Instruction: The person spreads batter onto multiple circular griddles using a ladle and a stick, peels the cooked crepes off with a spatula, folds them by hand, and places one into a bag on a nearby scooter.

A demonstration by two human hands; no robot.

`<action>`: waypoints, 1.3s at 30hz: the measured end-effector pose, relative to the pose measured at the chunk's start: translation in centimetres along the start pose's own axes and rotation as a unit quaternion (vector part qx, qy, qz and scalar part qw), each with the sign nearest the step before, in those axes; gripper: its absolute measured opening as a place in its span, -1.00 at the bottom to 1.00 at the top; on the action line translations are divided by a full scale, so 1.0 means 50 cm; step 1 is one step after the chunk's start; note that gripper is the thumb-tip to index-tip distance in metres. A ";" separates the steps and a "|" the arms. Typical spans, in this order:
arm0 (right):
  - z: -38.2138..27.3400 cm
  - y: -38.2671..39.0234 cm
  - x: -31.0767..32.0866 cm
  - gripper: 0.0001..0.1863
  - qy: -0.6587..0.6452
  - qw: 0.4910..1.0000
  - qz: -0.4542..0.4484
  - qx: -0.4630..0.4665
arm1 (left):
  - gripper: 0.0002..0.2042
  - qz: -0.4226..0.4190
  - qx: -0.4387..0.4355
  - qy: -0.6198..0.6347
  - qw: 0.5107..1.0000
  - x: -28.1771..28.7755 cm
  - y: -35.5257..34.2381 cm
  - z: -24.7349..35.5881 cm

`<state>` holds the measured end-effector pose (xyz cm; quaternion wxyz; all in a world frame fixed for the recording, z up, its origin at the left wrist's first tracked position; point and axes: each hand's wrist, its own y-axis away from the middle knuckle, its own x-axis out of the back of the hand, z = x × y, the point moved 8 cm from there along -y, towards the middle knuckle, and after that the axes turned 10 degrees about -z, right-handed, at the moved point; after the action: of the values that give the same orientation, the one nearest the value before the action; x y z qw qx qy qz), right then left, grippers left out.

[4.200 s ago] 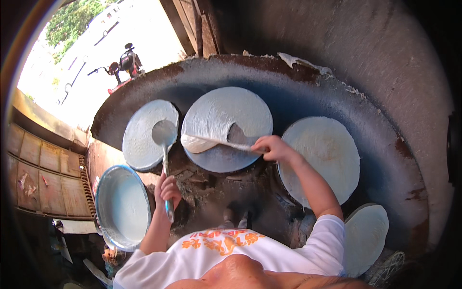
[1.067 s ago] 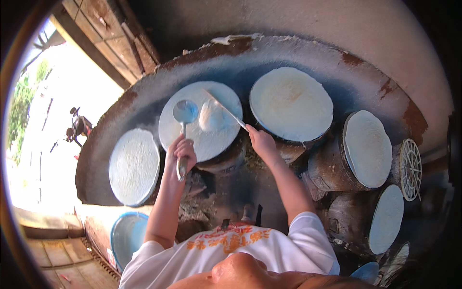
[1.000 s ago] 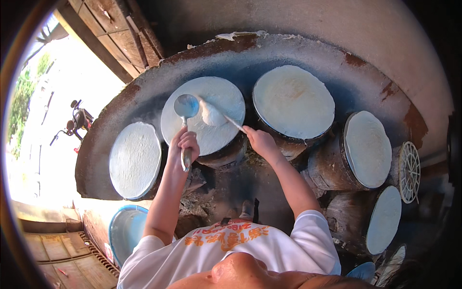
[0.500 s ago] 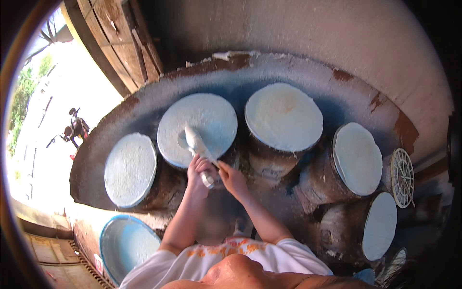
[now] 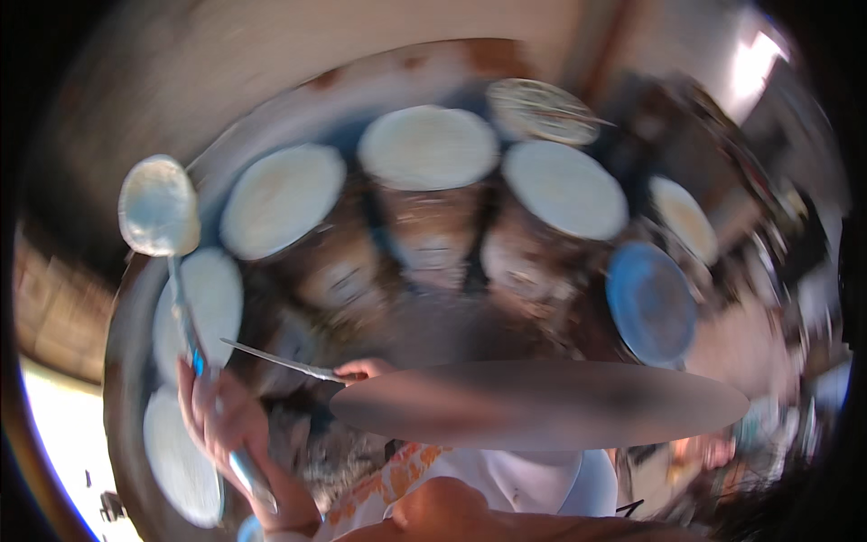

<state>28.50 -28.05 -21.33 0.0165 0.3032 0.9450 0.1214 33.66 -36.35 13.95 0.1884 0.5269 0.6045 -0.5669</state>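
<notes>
My left hand [image 5: 226,415] is closed round the handle of a ladle [image 5: 158,206], raised at the left. Its round bowl is coated in pale batter and points away from me. My right hand [image 5: 366,369] grips a long thin-bladed knife [image 5: 282,363], whose blade extends left toward the ladle's handle. A grey blurred oval covers most of my right forearm. Beyond my hands, several round griddles on drum-like stoves bear pale sheets of batter or flatbread [image 5: 429,149]. The nearest to the ladle is a pale round [image 5: 200,312], partly behind its handle.
The stoves stand in an arc along a curved, rust-stained metal wall [image 5: 379,68]. A white slatted round rack [image 5: 542,110] sits at the back right. A blue round pan or griddle surface [image 5: 650,303] is at the right, near blurred clutter. Bright daylight enters at the lower left.
My view has swung right. The ladle, earlier down on a griddle with both hands close together, is now lifted to the left. My hands have moved apart, and the knife shows clearly.
</notes>
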 end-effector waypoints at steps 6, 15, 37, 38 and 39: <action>0.003 0.662 0.148 -0.49 -0.188 0.867 0.462 0.008 | -0.65 0.131 0.319 0.138 0.928 0.091 -0.020 -0.438; 0.209 1.429 0.124 -0.48 -0.186 0.479 0.857 0.040 | -0.64 0.311 0.619 0.238 0.681 0.616 0.113 -1.141; 0.221 1.408 0.276 -0.58 0.102 0.329 0.883 -0.318 | -0.44 -0.155 0.718 -0.536 0.417 1.108 0.029 -1.367; 0.218 1.424 0.306 -0.56 0.127 0.326 0.872 -0.342 | -0.44 -0.161 0.718 -0.521 0.432 1.106 0.021 -1.381; 0.205 1.446 0.314 -0.55 0.136 0.301 0.875 -0.354 | -0.44 -0.216 0.690 -0.575 0.383 1.109 0.002 -1.384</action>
<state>57.91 40.16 -13.30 -0.1228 0.8959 -0.0218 0.4264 38.59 48.27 -12.04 -0.0657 -0.1249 -0.1546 -0.9778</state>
